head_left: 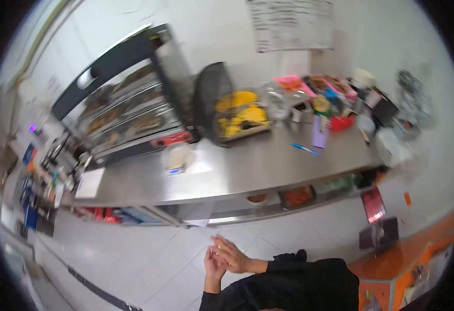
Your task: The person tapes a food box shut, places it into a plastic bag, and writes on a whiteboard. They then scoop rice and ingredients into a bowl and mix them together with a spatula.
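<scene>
Counter (pixel 237 171) ahead, L hand (pixel 215 266) agst R hand (pixel 233 257)

"The scale (pixel 176 169)?"
"Pale, round-topped, its display bluish; it stands on the table (pixel 227 173) at nine o'clock from the view's centre."
"And the white sheet (pixel 196 212)?"
"At the low shelf (pixel 237 216), seven o'clock, blurred."

A white sheet (pixel 89 183) lies at the front left corner of the counter (pixel 232 171). A blue pen (pixel 304 149) lies toward its right edge.
</scene>
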Tool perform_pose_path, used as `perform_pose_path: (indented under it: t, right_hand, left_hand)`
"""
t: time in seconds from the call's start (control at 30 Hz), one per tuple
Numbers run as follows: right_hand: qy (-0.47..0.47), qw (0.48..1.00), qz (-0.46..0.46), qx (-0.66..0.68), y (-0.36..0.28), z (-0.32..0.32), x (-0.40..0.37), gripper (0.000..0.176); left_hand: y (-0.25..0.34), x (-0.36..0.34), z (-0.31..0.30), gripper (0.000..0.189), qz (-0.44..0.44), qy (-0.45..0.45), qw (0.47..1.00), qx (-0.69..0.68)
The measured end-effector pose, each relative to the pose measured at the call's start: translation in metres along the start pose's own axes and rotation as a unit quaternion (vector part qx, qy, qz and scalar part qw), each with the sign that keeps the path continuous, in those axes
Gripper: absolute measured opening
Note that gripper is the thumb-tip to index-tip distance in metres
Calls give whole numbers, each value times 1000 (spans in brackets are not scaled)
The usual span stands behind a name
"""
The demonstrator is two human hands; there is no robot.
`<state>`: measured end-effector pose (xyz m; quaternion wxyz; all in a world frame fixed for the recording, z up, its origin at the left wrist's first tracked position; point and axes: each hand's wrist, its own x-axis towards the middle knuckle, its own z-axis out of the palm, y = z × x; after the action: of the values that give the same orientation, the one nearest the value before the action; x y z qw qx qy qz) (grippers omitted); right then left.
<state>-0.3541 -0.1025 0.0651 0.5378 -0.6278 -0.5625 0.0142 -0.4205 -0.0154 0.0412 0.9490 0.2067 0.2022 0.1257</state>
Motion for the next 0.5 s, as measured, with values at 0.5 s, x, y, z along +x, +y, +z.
perform_pose_path:
  t: [0.5]
  right_hand:
    - [564,784,232,115,294,-169,307,56]
  left_hand:
    - [335,31,-214,53,112,199,904,362]
